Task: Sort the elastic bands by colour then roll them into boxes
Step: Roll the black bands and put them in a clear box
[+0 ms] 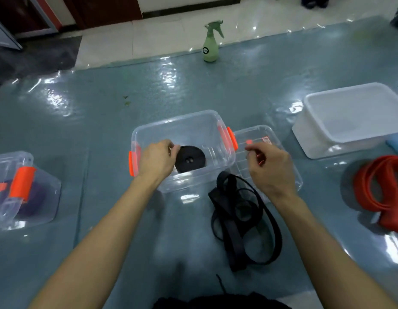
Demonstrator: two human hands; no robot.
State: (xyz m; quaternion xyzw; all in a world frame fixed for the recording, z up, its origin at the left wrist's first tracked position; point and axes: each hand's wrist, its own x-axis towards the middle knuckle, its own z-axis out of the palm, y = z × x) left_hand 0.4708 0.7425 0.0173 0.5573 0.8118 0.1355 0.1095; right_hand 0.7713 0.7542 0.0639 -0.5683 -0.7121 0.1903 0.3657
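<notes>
Rolled black band (190,159) lies flat on the bottom of the clear box (182,121) with orange latches, which stands open on the blue-grey mat (104,108) in the middle of the view. The left hand (156,159) reaches over the box's left wall, its fingers curled and its fingertips (174,148) at the roll's upper left edge; I cannot tell whether they pinch the roll or only touch it. The right hand (269,168) hovers over the box's clear lid (260,132), which lies just beside the box on its right. This hand is blurred, its fingers loosely bent, and nothing shows in it. Loose black bands (238,230) lie in a tangle on the mat in front of the box and lid. Orange bands (376,188) sit in a heap well off to the right, near a white tub (316,139). At the far left is a second clear box (48,197) with its lid on and purple bands (30,208) inside. A green spray bottle (211,44) stands upright at the mat's far edge
</notes>
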